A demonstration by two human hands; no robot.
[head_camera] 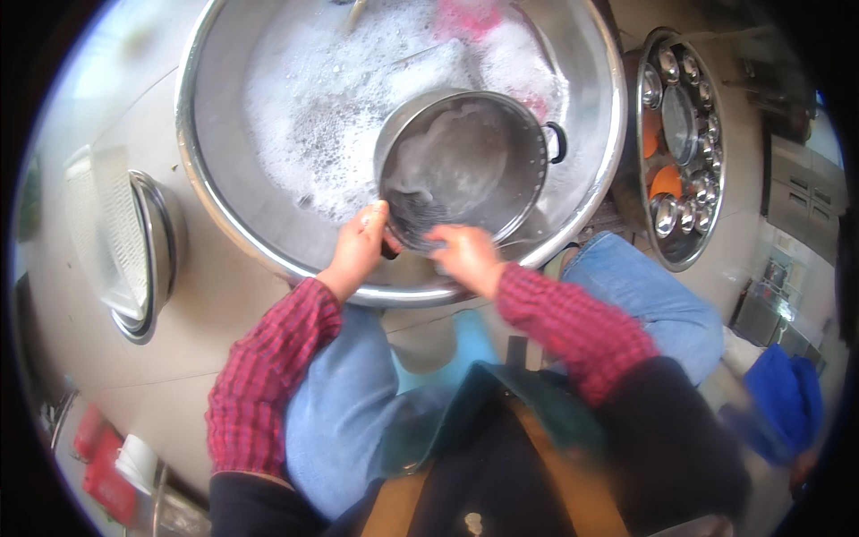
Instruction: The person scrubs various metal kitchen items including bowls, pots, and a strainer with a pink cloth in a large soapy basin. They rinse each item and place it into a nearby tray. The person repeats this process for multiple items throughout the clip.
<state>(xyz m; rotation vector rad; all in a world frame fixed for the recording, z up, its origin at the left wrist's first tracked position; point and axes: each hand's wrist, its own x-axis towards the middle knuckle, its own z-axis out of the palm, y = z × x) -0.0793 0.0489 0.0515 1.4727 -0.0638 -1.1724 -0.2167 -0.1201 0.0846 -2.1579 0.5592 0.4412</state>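
Note:
A steel pot (463, 168) is tilted in a wide metal basin (221, 168), with its mouth turned up toward me. Suds cling to its inner wall. My left hand (362, 238) grips the pot at its near-left rim, by a dark handle that the fingers partly cover. A second black handle (557, 142) sticks out at the far right. My right hand (466, 258), slightly blurred, is at the near rim with its fingers closed on a grey, wiry scouring pad (419, 213) against the pot's inside.
Foamy water (302, 134) fills the basin, with pink items (470, 17) under the suds. At right, an oval metal tray (691, 252) holds several shiny bowls (664, 215) and orange pieces. A white plastic basket (107, 235) leans on metal basins at left. A light-blue stool (473, 335) shows between my knees.

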